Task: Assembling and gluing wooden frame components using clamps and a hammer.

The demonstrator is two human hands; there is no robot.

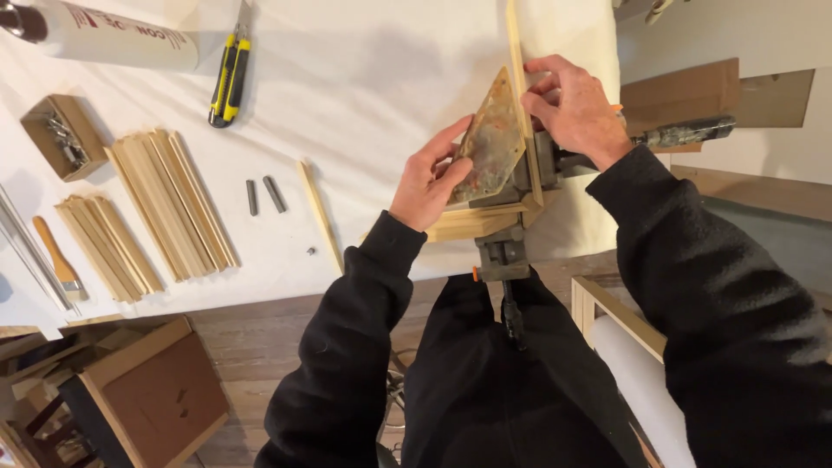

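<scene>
In the head view, a stained, translucent triangular set square (490, 139) is held flat against the joint of two pale wooden strips (525, 104) clamped in a grey metal corner clamp (507, 251) at the near edge of the white-covered worktable (347, 69), towards its right end. The left hand (429, 178) is pressed on the square's lower left edge, thumb and fingers closed on it. The right hand (572, 104) is laid over the upright strip at the square's top corner, fingers together and bent against the wood. A dark, speckled clamp handle (685, 133) is seen just beyond the right wrist. Towards the left end of the table, two fans of pale wooden strips (169, 204) are spread out, with a small brown cardboard box of metal parts (62, 137) beside them. A yellow-and-black utility knife (230, 82) is placed near the far edge.
</scene>
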